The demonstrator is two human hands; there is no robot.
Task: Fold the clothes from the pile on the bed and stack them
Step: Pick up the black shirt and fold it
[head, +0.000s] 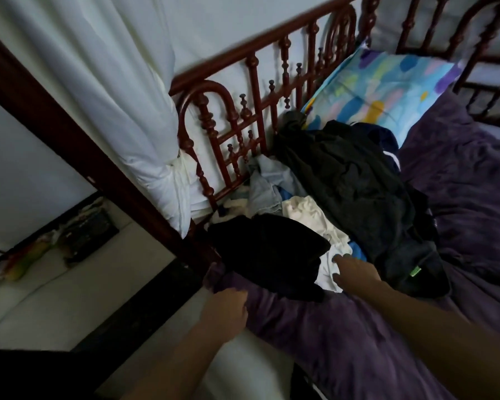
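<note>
Left hand (pixel 224 311) at the bed edge, fingers curled against the purple blanket (pixel 358 342); can't tell if it grips, probably bracing; right hand (pixel 355 274) loosely spread, tips on the white garment (pixel 326 267), likely choosing the next piece; black garment (pixel 266 252) just beyond both hands; rest of the pile (pixel 352 183) farther, below the pillow (pixel 387 88).

Clothes pile (pixel 344 183) on purple bedspread (pixel 358 342), right hand (pixel 358 272) touching white garment (pixel 325 269), left hand (pixel 225 308) at bedspread edge

Left hand (pixel 224 308) fingers hidden behind knuckles; white garment (pixel 309 215) mostly buried under black clothes (pixel 272 249); floor clutter (pixel 78 235) blurred.
</note>
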